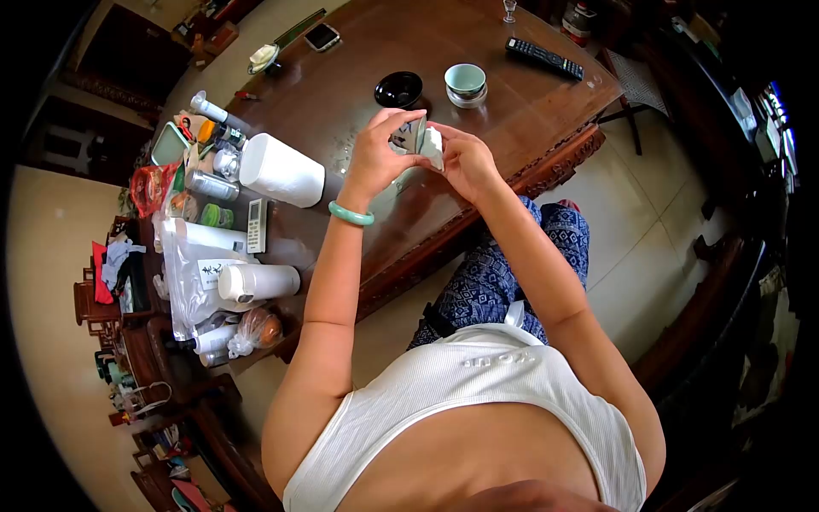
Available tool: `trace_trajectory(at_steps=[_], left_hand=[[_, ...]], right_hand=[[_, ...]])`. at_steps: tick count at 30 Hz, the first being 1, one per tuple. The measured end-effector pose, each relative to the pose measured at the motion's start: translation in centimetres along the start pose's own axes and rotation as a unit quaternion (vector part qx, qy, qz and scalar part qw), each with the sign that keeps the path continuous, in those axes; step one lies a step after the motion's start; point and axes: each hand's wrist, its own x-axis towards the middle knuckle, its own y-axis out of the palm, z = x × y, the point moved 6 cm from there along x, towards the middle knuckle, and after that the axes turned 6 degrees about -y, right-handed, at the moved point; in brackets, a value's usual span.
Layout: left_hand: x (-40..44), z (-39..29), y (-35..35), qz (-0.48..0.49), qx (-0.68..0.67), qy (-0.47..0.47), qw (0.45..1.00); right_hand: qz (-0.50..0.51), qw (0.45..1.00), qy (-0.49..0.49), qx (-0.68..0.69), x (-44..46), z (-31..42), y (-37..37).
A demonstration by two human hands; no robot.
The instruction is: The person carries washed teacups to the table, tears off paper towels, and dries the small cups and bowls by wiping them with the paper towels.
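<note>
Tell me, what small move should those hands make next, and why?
Perhaps the right hand should gently tug the white part of the pack while the left hand steadies the rest: they hold it from opposite sides. Whether that part is loose isn't clear.

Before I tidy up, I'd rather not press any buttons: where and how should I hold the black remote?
Probably grip the black remote across its middle, thumb and fingers on its long edges, coming from above on the near side: it lies flat, buttons up, long and narrow, with nothing touching it.
</note>
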Motion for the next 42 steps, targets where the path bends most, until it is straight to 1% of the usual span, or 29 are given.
trace_trajectory(at_steps=[1, 3, 7, 9, 10, 12, 13, 14, 15, 16, 17, 19, 23, 25, 26, 27, 28, 29, 30, 31, 32, 33, 34, 35, 37, 38, 39, 41, 42], left_hand=[[0.0, -0.1, 0.0, 0.001, -0.001, 0.001, 1.000], [0.0, -0.2, 0.2, 0.034, 0.004, -0.030, 0.999], [-0.2, -0.2, 0.8, 0.050, -0.007, -0.029, 0.998], [-0.3, -0.1, 1.0, 0.015, -0.046, -0.056, 0.997], [-0.6, 0.0, 1.5, 0.017, -0.046, -0.055, 0.997], [-1.3, 0.3, 2.2, -0.009, -0.134, -0.054, 0.989], [-1.6, 0.3, 2.3, -0.006, -0.135, -0.053, 0.989], [-1.9, 0.1, 2.4, -0.003, -0.117, -0.042, 0.992], [-2.1, -0.1, 2.5, -0.001, -0.098, -0.030, 0.995], [-2.1, 0.2, 2.6, 0.002, -0.102, -0.033, 0.994], [-2.2, 0.2, 2.6, 0.002, -0.102, -0.033, 0.994], [-2.2, 0.3, 2.5, -0.015, -0.095, -0.034, 0.995], [-2.1, 1.0, 2.5, 0.004, -0.128, -0.069, 0.989], [-2.1, 1.8, 2.7, 0.008, -0.246, -0.102, 0.964], [-2.3, 2.1, 2.6, 0.021, -0.271, -0.116, 0.955], [-2.3, 2.3, 2.5, 0.020, -0.270, -0.116, 0.956], [-2.4, 2.7, 2.2, -0.001, -0.340, -0.120, 0.933], [-2.5, 3.1, 1.9, -0.023, -0.407, -0.122, 0.905], [-2.7, 2.5, 1.9, -0.019, -0.469, -0.146, 0.871], [-2.9, 2.3, 1.7, -0.020, -0.469, -0.146, 0.871], [-3.1, 2.2, 1.8, -0.012, -0.509, -0.155, 0.847], [-3.3, 2.1, 1.9, -0.003, -0.547, -0.163, 0.821], [-3.4, 2.1, 2.1, 0.007, -0.560, -0.188, 0.807], [-3.5, 2.4, 2.1, 0.007, -0.561, -0.188, 0.806], [-3.7, 2.8, 2.7, 0.049, -0.616, -0.194, 0.762], [-4.0, 3.3, 3.0, 0.012, -0.550, -0.237, 0.801], [-3.9, 3.0, 2.8, 0.012, -0.550, -0.237, 0.801], [-3.6, 1.8, 2.5, 0.058, -0.524, -0.221, 0.820], [-3.8, 1.2, 2.4, 0.014, -0.458, -0.261, 0.849]], right_hand=[[-0.001, 1.000, -0.001, 0.000, 0.0, -0.2, -0.4], [0.045, 0.998, -0.021, -0.029, -0.2, -0.3, -0.1], [0.010, 0.999, -0.014, -0.031, 0.1, -1.3, -1.4], [-0.032, 0.997, -0.017, -0.070, 0.0, -1.3, -2.0], [-0.033, 0.997, -0.019, -0.069, 0.1, -1.5, -2.1], [-0.026, 0.988, -0.054, -0.142, 0.4, -1.2, -2.4], [-0.028, 0.988, -0.056, -0.142, 0.5, -0.9, -2.6], [-0.009, 0.954, -0.079, -0.290, 0.6, -0.1, -2.6], [0.012, 0.896, -0.101, -0.432, 0.4, 0.6, -2.0], [-0.007, 0.839, -0.151, -0.524, 0.1, 1.6, -1.4], [-0.007, 0.839, -0.150, -0.524, -0.2, 1.8, -0.8], [-0.002, 0.757, -0.236, -0.609, -1.1, 2.8, 0.9], [0.028, 0.736, -0.217, -0.641, -1.4, 3.1, 2.0], [0.045, 0.681, -0.258, -0.684, -1.7, 3.3, 2.8], [0.045, 0.681, -0.257, -0.684, -2.0, 3.6, 3.0], [-0.002, 0.716, -0.252, -0.652, -2.6, 4.7, 3.1], [-0.048, 0.747, -0.245, -0.617, -2.9, 5.4, 2.8], [-0.078, 0.749, -0.271, -0.600, -3.1, 6.1, 2.5], [-0.058, 0.737, -0.310, -0.598, -3.5, 6.8, 2.8], [-0.038, 0.724, -0.349, -0.594, -4.0, 7.6, 3.4], [-0.037, 0.724, -0.348, -0.595, -4.5, 8.1, 3.7], [0.011, 0.712, -0.384, -0.588, -5.3, 8.4, 4.8], [0.059, 0.697, -0.419, -0.579, -5.9, 8.5, 5.6], [0.058, 0.697, -0.419, -0.580, -5.8, 8.3, 5.4], [0.186, 0.551, -0.503, -0.640, -6.5, 6.6, 6.8], [0.241, 0.505, -0.505, -0.657, -6.4, 5.7, 6.9], [0.241, 0.505, -0.505, -0.657, -6.1, 5.5, 6.7], [0.263, 0.465, -0.511, -0.673, -6.0, 4.8, 6.7], [0.274, 0.457, -0.505, -0.679, -6.3, 4.9, 6.9]])
